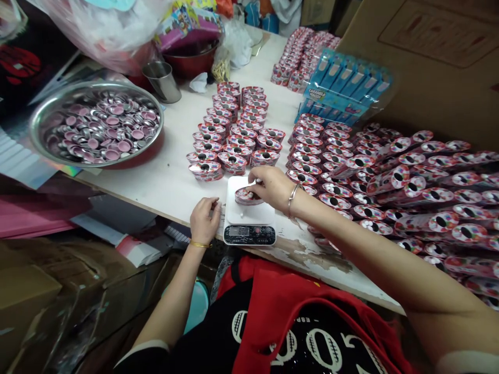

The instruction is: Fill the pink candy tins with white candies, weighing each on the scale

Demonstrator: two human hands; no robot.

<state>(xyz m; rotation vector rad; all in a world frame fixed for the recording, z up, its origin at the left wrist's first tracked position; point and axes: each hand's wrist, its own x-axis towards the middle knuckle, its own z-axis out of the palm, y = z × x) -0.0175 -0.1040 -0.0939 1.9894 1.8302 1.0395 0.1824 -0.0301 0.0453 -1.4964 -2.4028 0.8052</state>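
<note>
A small red-and-pink printed oval box stands upright on the white kitchen scale. My right hand is closed at the box's right end, fingers bent down over its top and partly covering it. A small white piece lies on the scale's platform in front of the box. The scale's dark display panel faces me, its digits too faint to read surely. My left hand rests at the table edge just left of the scale, fingers loosely curled in, with nothing visible in them.
Rows of similar oval boxes stand behind the scale; many more crowd the right side. At left sits a metal basin of pink-and-silver round pieces. A metal cup, a blue candy pack and a large cardboard box stand farther back.
</note>
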